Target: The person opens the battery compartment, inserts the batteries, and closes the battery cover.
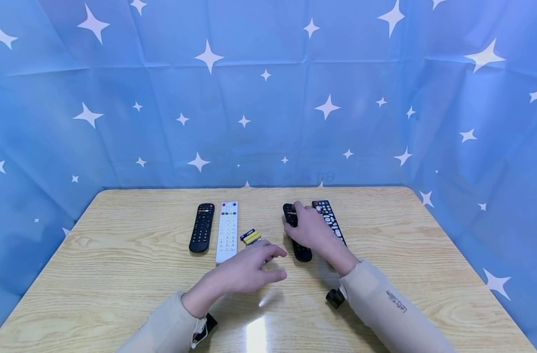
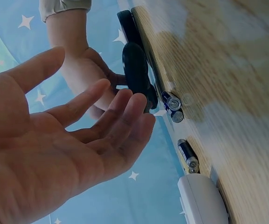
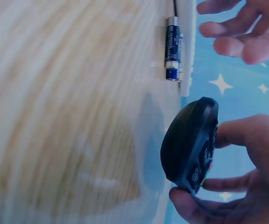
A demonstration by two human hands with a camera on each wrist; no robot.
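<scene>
My right hand (image 1: 311,229) grips a black remote control (image 1: 303,253) from above, thumb on one side and fingers on the other. In the right wrist view this remote (image 3: 183,144) is tilted, with its lower end raised off the wood. My left hand (image 1: 250,268) hovers palm inward over the middle of the table, fingers loosely bent and holding nothing. Several AAA batteries (image 1: 252,238), some dark blue and some yellow, lie beyond it and are partly covered by it in the head view. Two dark batteries (image 2: 172,101) show beyond its fingertips in the left wrist view.
A white remote (image 1: 227,230) lies left of the batteries, and a black remote (image 1: 202,228) lies further left. Another black remote with white buttons (image 1: 328,215) lies right of my right hand, partly hidden by it. A blue starred cloth (image 1: 268,137) hangs behind the wooden table (image 1: 118,274).
</scene>
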